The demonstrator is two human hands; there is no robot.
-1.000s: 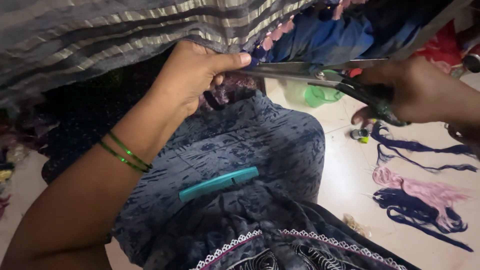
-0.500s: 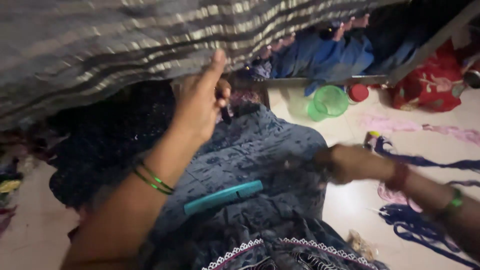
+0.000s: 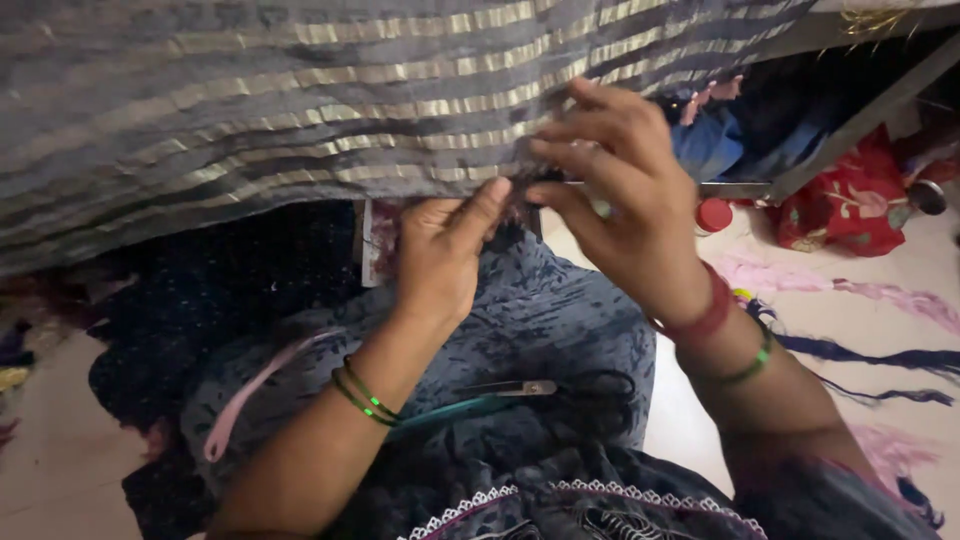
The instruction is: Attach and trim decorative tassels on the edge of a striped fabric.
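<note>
the striped cloth (image 3: 300, 110) is stretched across the top of the view, its lower edge at abt 12 o'clock from the lap. the left hand (image 3: 440, 255) is closed on that edge from below, thumb pressed up. the right hand (image 3: 620, 190), at 2 o'clock from the left, is pinched narrow on the same edge w/ fingertips. scissors (image 3: 560, 392) are laid on the lap cloth (image 3: 540, 310) at 6 o'clock, beside a teal comb (image 3: 450, 410). risk, as judged: the scissors can slide off if the knee is shifted; loose threads (image 3: 870, 360) on the floor can be caught.
</note>
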